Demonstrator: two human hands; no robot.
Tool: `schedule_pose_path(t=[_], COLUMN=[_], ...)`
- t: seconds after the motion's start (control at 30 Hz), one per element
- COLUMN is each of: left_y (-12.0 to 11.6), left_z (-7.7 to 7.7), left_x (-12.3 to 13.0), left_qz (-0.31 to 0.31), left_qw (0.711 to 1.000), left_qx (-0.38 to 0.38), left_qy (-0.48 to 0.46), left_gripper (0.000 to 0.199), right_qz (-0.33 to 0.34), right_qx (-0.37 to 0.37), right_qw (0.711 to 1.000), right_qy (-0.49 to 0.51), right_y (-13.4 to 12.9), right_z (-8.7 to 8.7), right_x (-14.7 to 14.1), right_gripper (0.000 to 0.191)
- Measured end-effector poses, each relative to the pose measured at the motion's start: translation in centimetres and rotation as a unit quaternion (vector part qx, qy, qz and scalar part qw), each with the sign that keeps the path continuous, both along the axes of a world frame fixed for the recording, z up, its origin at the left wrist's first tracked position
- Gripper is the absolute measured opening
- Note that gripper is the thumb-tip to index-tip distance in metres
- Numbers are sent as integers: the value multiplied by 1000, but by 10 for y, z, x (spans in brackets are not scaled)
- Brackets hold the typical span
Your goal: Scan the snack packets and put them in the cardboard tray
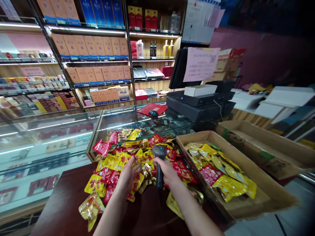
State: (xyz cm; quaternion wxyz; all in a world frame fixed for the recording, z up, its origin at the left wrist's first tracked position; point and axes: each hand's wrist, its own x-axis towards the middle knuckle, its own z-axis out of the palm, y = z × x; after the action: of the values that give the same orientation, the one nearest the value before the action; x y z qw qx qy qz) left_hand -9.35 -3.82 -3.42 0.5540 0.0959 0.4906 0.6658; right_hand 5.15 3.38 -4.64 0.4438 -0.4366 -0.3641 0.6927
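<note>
1. A large heap of red and yellow foil snack packets (123,160) is lying loose on the dark wooden desk (61,209), while a smaller batch of packets (221,173) is sitting inside a shallow cardboard tray (194,139) to the right.
2. As things stand, most packets are lying in the heap and fewer are lying in the tray.
3. The left hand (128,173) is spreading wide, its fingers (134,167) resting on the heap.
4. The right hand (164,168) is gripping a black handheld barcode scanner (159,152) above the heap, just beside the left hand.
</note>
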Motion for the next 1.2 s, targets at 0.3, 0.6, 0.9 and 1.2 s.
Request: schedule_pose_path(t=[0.3, 0.6, 0.9, 1.2], left_y=[-12, -10, 9, 17], left_z=[5, 17, 28, 21], left_x=[-4, 22, 31, 19], left_qz=[24, 53, -108, -213], left_qw=[999, 991, 990, 965], left_qx=[18, 115, 81, 82], left_qy=[26, 31, 29, 128], left_gripper=[41, 47, 40, 35], right_qz=[-6, 1, 29, 29], right_qx=[-33, 79, 109, 179], right_qw=[999, 995, 992, 983], right_qy=[27, 67, 49, -37], right_y=[-2, -45, -54, -46], right_z=[11, 21, 28, 43], right_x=[2, 11, 25, 47], right_gripper=[24, 16, 25, 24])
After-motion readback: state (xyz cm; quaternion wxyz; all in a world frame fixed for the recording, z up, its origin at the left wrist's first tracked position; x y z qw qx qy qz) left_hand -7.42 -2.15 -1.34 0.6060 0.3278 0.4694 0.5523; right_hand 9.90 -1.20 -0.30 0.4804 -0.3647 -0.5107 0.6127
